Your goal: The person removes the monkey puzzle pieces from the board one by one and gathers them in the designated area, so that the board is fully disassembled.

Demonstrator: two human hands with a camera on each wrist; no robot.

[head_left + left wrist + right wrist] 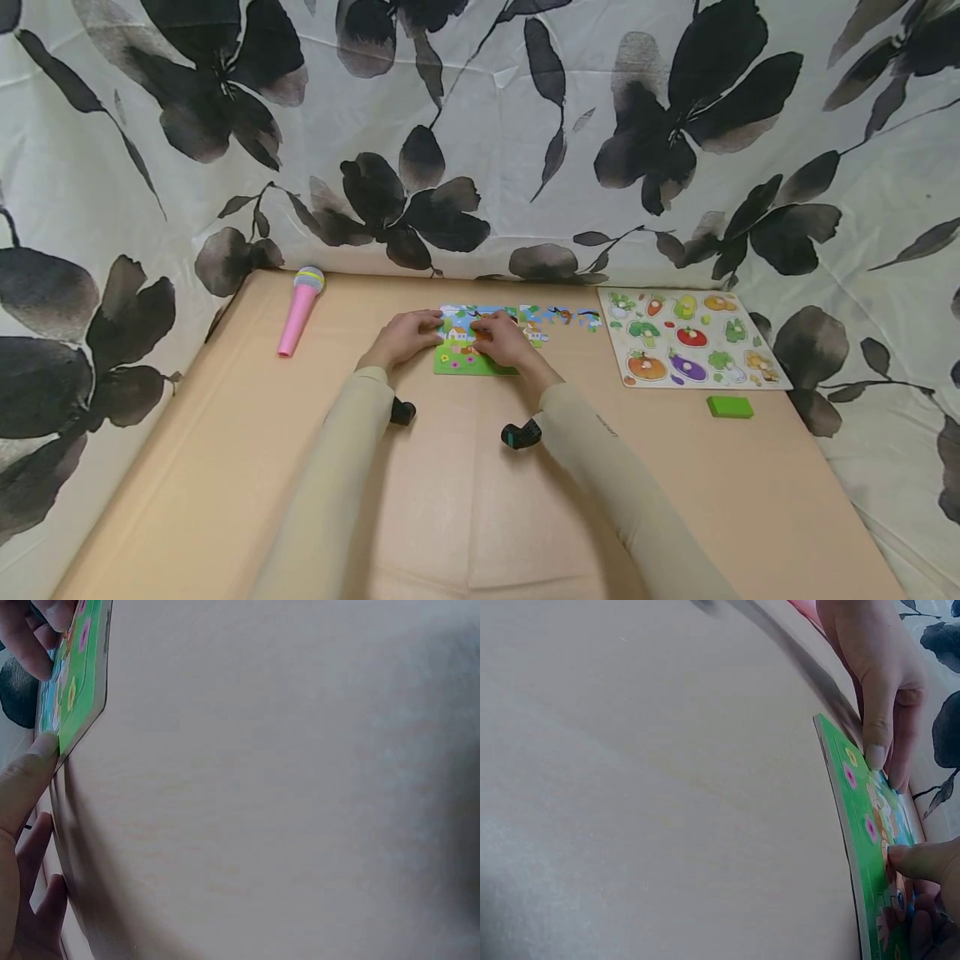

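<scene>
A jigsaw puzzle board (450, 364), green with flowers along its near side and blue at the far side, lies under both hands. At its left edge is my left hand (407, 337); the thumb (43, 746) touches the board by the corner and the other fingers extend along its side. My right hand (506, 340) is over the board's middle, its thumb (915, 859) and bent fingers pinching a small puzzle piece, mostly hidden, low against the picture. More puzzle pieces (564, 316), blue and multicoloured, lie just right of the board.
A pink toy microphone (300, 311) lies at the back left. To the right is a white board with vegetable pictures (675, 337), and a green block (730, 407) sits before it. Floral cloth (495, 108) hangs behind the table (465, 500).
</scene>
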